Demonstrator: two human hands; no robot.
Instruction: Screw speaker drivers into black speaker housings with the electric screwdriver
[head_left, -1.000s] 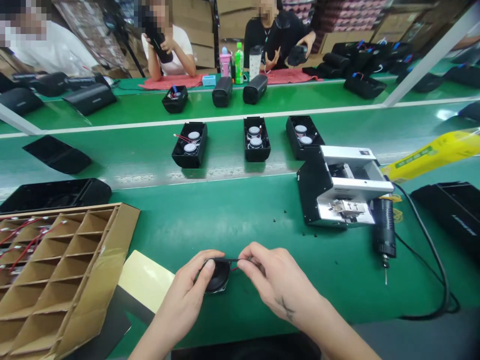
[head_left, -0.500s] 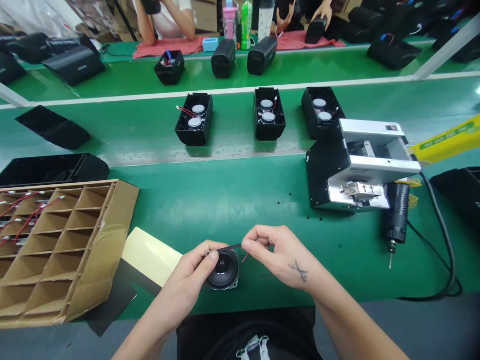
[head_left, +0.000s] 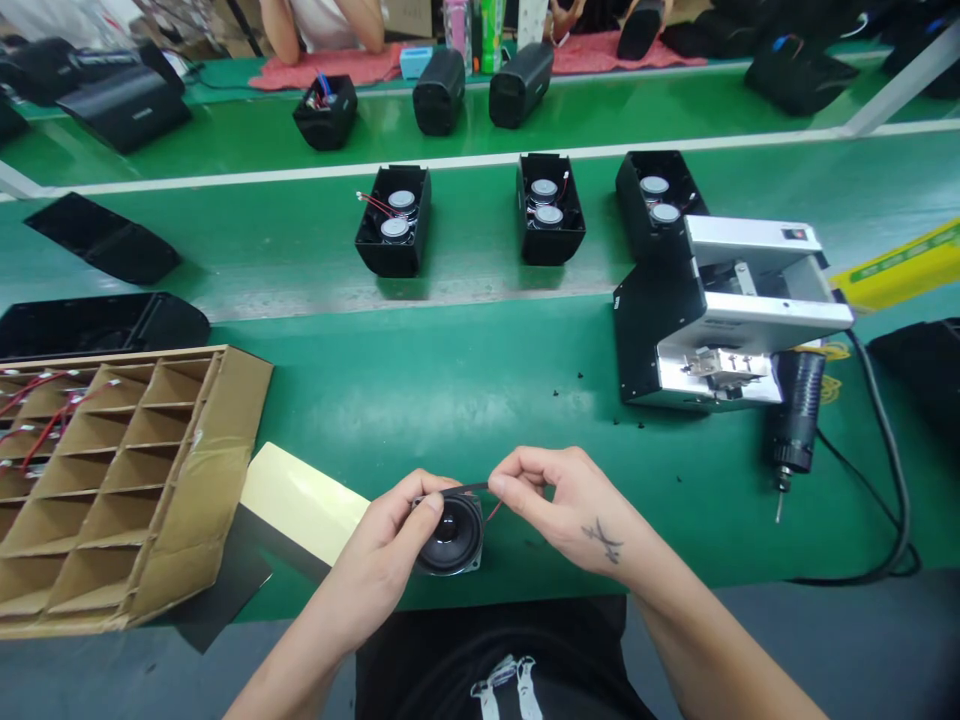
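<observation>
You gripped the small round black speaker driver (head_left: 450, 535) in your left hand (head_left: 390, 555), fingers clamped on its rim, low over the near edge of the green mat (head_left: 465, 400). Your right hand (head_left: 570, 505) pinched its thin red-and-black lead wire (head_left: 480, 490) between thumb and forefinger. Since a second ago the driver had tilted to face you, the wire staying taut. The divided cardboard tray (head_left: 112, 480) lay to your left, the white-and-black screw feeder box (head_left: 720, 310) to your right.
</observation>
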